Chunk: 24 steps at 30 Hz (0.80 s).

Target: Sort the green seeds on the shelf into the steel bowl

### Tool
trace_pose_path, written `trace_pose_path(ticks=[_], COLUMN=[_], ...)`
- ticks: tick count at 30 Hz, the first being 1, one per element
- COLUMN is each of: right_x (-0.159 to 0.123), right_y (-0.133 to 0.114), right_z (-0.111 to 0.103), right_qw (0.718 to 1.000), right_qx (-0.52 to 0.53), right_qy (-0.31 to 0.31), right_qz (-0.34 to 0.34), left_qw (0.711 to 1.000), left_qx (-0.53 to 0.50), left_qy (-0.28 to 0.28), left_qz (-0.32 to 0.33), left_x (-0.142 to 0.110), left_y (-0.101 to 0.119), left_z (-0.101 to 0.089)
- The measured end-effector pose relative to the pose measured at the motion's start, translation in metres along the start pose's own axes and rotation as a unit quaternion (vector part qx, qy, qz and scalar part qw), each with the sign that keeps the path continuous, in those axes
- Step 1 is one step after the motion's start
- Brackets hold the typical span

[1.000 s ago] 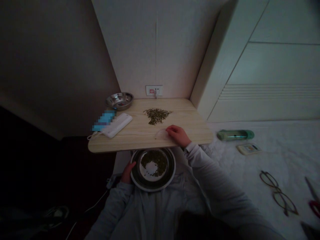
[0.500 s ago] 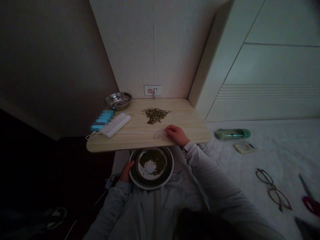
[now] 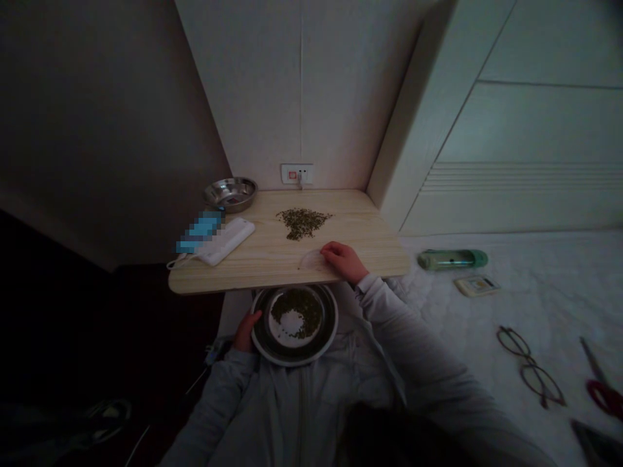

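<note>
My left hand (image 3: 247, 332) grips the left rim of a round metal bowl (image 3: 331, 324) at my lap, below the table's front edge. Small green grains (image 3: 304, 308), perhaps beans, lie in a curved band on the bowl's pale bottom. Over the front right of the wooden table my right hand (image 3: 342, 258) is closed, with thumb and fingers pinching a thin, clear, round-edged piece of plastic (image 3: 311, 261). That piece rests on or just above the tabletop. Behind it a loose pile of the same kind of grains (image 3: 302, 222) is spread on the wood.
At the left of the table (image 3: 272, 272) are a second metal bowl (image 3: 230, 194), a blurred-out phone (image 3: 200, 230) and a white power bank (image 3: 226, 241) with a cable. On the white bedding at right lie a green bottle (image 3: 452, 259), a small card-like item (image 3: 477, 285), glasses (image 3: 530, 366) and scissors (image 3: 601, 383).
Almost nothing differs. The whole view has shifted very slightly; both hands, the bowl and the grain pile keep their places.
</note>
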State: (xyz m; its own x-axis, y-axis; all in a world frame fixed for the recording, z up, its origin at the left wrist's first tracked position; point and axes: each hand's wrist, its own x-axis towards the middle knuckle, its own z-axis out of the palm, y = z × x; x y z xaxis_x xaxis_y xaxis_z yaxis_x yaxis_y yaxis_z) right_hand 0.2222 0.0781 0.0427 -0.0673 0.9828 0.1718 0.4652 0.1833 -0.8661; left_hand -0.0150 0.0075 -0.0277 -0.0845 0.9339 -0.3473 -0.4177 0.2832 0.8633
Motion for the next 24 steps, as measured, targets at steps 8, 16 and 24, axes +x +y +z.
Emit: trace_pose_path(ticks=[8,16,24], right_x=[0.002,0.0,-0.002], right_y=[-0.002,-0.007,-0.013], right_z=[0.005,0.004,0.013], right_qw=[1.0,0.999,0.997], right_qx=[-0.02,-0.031,-0.046], right_qy=[-0.017,-0.019,-0.047], right_qz=[-0.009,-0.011,-0.044], left_qw=[1.0,0.999,1.0], left_qx=[0.026,0.048,0.015], left_qy=[0.009,0.012,0.025], left_qz=[0.005,0.01,-0.005], left_x=[-0.007,-0.017,-0.013], left_y=[0.009,0.021,0.015], left_z=[0.007,0.014,0.011])
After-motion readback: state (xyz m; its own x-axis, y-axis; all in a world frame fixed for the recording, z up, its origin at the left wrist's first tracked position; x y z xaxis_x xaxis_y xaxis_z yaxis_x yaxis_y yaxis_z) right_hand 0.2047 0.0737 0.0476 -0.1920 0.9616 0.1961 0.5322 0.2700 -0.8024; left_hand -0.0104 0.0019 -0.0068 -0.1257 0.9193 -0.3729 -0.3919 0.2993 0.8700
